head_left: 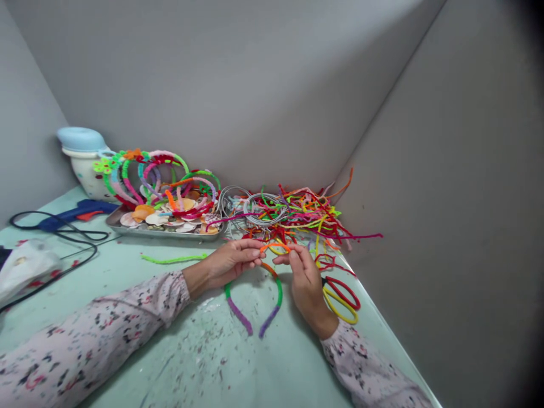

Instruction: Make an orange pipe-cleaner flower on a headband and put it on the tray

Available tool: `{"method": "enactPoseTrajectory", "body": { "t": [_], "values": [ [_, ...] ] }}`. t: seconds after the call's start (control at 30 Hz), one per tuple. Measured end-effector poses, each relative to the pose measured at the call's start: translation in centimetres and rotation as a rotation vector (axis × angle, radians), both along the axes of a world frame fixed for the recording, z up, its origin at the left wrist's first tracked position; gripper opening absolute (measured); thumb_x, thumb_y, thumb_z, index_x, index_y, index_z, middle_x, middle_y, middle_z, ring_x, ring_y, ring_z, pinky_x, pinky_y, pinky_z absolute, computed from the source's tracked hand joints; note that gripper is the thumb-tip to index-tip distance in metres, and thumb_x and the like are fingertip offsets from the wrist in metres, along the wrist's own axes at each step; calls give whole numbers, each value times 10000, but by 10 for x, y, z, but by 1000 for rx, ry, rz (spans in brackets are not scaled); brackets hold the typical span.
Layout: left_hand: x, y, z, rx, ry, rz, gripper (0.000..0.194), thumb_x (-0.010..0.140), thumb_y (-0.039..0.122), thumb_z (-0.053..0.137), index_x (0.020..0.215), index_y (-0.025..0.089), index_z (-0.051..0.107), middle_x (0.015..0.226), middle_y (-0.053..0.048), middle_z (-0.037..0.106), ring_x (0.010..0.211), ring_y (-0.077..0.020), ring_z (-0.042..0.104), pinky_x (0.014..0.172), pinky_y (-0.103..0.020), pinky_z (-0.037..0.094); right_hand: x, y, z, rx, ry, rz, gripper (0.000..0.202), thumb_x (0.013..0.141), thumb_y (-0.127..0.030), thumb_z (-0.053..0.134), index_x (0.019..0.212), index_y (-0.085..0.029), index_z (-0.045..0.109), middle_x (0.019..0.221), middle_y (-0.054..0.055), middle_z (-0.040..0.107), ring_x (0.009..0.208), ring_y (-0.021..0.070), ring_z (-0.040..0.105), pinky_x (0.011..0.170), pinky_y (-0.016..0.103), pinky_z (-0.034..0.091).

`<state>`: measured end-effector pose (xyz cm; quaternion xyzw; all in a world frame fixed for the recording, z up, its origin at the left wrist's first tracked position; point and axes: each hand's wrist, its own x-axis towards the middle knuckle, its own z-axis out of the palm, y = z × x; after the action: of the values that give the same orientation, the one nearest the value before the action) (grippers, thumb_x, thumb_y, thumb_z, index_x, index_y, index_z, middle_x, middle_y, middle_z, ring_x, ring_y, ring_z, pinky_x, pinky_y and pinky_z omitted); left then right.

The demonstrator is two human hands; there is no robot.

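Observation:
An orange pipe cleaner (275,246), bent in a shallow arch, stretches between my two hands. My left hand (232,260) pinches its left end, and my right hand (305,280) grips its right end. Below them on the table lies a headband (279,292) wrapped in orange, green and purple; my left hand hides part of its upper left side. Left of my left hand is a bright green pipe cleaner (172,260). Scissors (343,299) with red and yellow handles rest beside my right hand.
A metal tray (164,232) holds shells and colourful wrapped headbands. Behind my hands are wire hoops (266,209) and a tangled pile of pipe cleaners (314,209). At left are a blue glue gun (80,213) with a black cord, a lidded container (87,164) and a white bag (28,266).

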<state>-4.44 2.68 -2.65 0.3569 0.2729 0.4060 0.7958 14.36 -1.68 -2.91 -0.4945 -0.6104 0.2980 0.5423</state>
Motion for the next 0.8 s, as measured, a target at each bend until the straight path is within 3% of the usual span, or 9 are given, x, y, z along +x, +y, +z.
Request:
{"method": "enactPoseTrajectory", "body": {
  "t": [0.2,0.53,0.8],
  "values": [
    [1,0,-2,0,-20,-13,218,742,66,690,953,98,647,816,-50,673,629,-62,632,596,-121,517,-4,2,1,5,-59,29,190,906,-347,477,909,-197,594,825,18,665,803,169,614,768,291,453],
    [4,-4,-3,1,6,-69,354,715,129,738,1057,135,646,764,-40,685,566,-47,584,553,-136,471,-11,1,-1,-67,-109,131,230,900,-335,470,905,-191,650,723,14,648,682,166,601,644,270,467],
    [5,-4,-8,53,57,-93,245,725,189,739,952,119,679,808,-39,676,556,-22,537,546,-126,434,-12,-5,6,13,-292,124,230,905,-249,451,975,-209,667,828,19,692,727,165,616,668,265,467]
  ]
}}
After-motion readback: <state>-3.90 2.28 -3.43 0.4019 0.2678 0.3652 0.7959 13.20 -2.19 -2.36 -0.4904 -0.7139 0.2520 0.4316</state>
